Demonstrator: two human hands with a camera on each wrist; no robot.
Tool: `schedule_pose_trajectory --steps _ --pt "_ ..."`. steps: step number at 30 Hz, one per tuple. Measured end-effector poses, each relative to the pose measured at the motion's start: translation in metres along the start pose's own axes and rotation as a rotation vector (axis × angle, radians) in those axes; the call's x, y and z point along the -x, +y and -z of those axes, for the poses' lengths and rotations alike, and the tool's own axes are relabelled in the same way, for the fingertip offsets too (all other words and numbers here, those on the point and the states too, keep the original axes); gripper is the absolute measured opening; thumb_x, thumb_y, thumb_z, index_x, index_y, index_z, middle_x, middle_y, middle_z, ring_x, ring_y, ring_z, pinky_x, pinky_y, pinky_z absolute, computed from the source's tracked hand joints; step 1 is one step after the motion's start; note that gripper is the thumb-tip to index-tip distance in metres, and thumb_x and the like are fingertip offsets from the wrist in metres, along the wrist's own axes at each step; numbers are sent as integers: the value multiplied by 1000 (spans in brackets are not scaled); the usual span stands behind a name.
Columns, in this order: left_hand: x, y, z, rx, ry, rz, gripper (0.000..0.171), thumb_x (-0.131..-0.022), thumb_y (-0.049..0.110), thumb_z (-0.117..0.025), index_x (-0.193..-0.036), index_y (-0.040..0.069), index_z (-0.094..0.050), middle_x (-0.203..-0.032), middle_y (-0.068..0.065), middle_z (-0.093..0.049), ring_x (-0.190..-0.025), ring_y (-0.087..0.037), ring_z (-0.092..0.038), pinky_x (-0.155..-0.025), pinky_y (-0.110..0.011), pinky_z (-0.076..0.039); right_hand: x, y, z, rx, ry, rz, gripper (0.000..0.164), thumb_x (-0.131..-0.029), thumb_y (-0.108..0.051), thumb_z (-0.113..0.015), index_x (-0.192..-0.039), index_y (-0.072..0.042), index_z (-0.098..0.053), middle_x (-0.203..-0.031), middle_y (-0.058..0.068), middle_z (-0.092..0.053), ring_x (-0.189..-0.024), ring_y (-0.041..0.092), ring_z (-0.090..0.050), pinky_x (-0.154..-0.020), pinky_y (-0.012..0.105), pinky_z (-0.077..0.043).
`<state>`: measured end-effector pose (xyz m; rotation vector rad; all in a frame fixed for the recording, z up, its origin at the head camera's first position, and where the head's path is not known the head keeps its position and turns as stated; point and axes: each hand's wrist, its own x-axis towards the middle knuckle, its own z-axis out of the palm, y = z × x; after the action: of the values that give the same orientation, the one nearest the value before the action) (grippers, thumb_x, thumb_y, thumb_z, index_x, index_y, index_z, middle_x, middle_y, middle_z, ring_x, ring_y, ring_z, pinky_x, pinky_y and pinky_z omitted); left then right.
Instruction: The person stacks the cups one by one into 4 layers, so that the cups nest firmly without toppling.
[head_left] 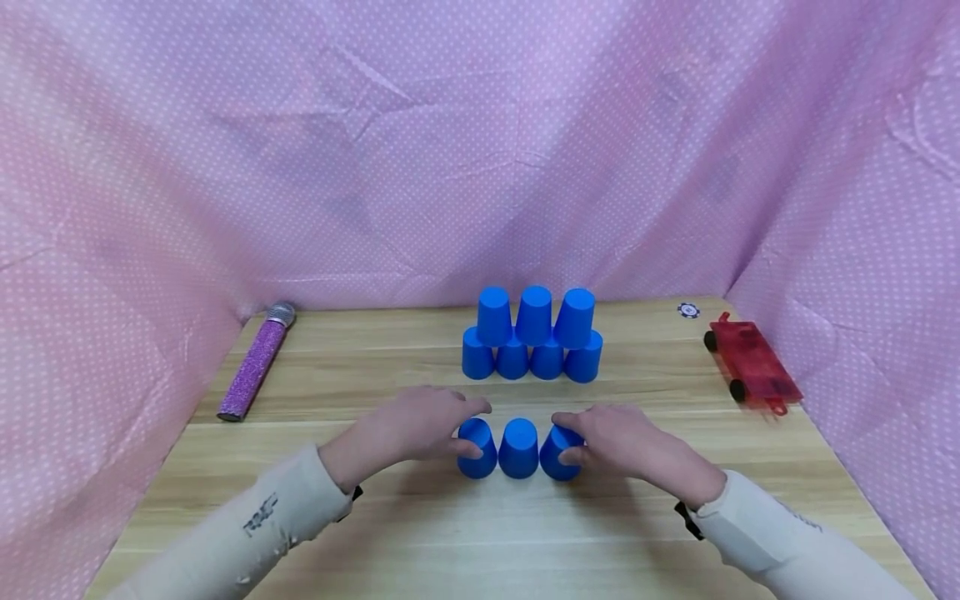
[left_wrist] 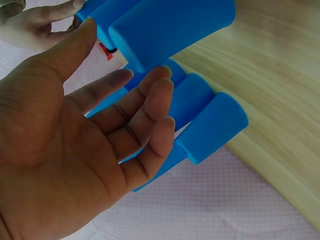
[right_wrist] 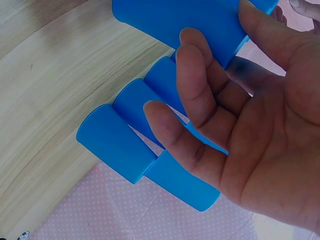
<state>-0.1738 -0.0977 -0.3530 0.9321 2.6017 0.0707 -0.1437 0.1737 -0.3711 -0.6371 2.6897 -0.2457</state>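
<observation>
Three upside-down blue cups stand in a row at the front, a left cup [head_left: 477, 454], a middle cup [head_left: 519, 450] and a right cup [head_left: 558, 454]. My left hand [head_left: 427, 425] is beside the left cup, thumb and fingers apart around its upper part; the left wrist view shows a gap between the thumb and that cup. At the row's other end, my right hand [head_left: 618, 437] holds the right cup near its top between thumb and index finger. Its other fingers [right_wrist: 192, 75] curl loosely.
Behind stand more upside-down blue cups in two tiers, with three upper cups [head_left: 535, 317] over several lower ones [head_left: 512, 358]. A purple glitter microphone [head_left: 257, 365] lies at left. At right are a red toy car [head_left: 752, 362] and a poker chip [head_left: 688, 310]. Pink dotted cloth [head_left: 420, 167] encloses the table.
</observation>
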Motion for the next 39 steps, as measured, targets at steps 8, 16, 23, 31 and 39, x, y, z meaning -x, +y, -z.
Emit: schedule_pose_trajectory --steps 8,16,23,31,39 --pt "-2 -2 -6 16 28 -15 58 -88 51 -73 -137 25 -58 -121 -2 -72 -110 -20 -69 -90 -41 -58 -1 1 -1 5 4 1 55 -89 -38 -75 -136 -13 -62 -109 8 -74 -87 20 -66 -73 38 -56" --pt "-5 -3 -9 14 38 -27 57 -87 48 -75 -137 26 -59 -120 -1 -72 -109 -20 -68 -92 -41 -57 -1 2 -2 13 10 5 54 -89 -38 -75 -136 -14 -62 -105 7 -74 -84 18 -64 -70 36 -55" --pt "-5 -2 -11 16 32 -43 56 -87 46 -76 -136 25 -59 -120 -1 -72 -109 -21 -69 -93 -41 -57 -1 1 -2 13 8 0 55 -89 -38 -75 -136 -14 -62 -105 7 -74 -83 18 -64 -71 37 -56" --pt "-6 -3 -12 10 29 -72 49 -88 44 -75 -130 23 -62 -114 1 -73 -104 -18 -69 -90 -37 -57 -2 1 -2 -4 3 1 56 -88 -38 -76 -136 -14 -61 -101 6 -74 -81 17 -63 -70 37 -56" --pt "-8 -4 -15 -2 47 -99 40 -87 45 -75 -119 25 -64 -102 4 -73 -90 -13 -68 -82 -32 -57 -1 1 -2 1 6 0 56 -88 -39 -76 -136 -14 -62 -97 5 -74 -78 16 -62 -69 36 -55"
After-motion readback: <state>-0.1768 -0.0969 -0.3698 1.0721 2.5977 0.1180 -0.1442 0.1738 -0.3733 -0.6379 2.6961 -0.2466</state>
